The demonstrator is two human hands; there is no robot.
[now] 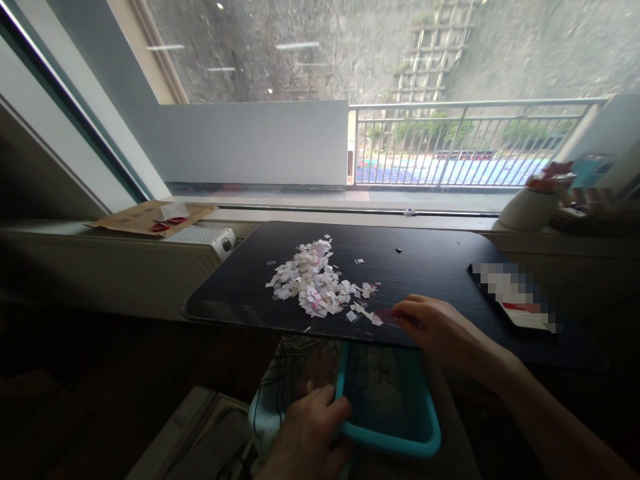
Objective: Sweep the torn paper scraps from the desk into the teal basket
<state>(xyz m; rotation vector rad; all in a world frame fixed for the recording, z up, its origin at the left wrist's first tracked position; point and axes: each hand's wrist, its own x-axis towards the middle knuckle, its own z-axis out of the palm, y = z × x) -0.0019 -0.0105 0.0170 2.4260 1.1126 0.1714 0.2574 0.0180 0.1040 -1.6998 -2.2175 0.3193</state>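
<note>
Loosely, small white paper scraps [313, 280] are lying heaped on the dark table [240, 287], some showing pink, a thin trail stretching toward the right hand [443, 327]. That hand is reaching over the near edge, fingers curling beside a blurred reddish patch [384, 315]; whether they are gripping it, I cannot tell. Below, the left hand [315, 423] is clasping the left rim of a teal bin [395, 445]. Behind, a windowsill [310, 215] is running past a radiator [200, 239] at left and a white pot [527, 208] at right. Open tabletop is spreading between the heap and a pixelated flat object [515, 297] near the right edge.
</note>
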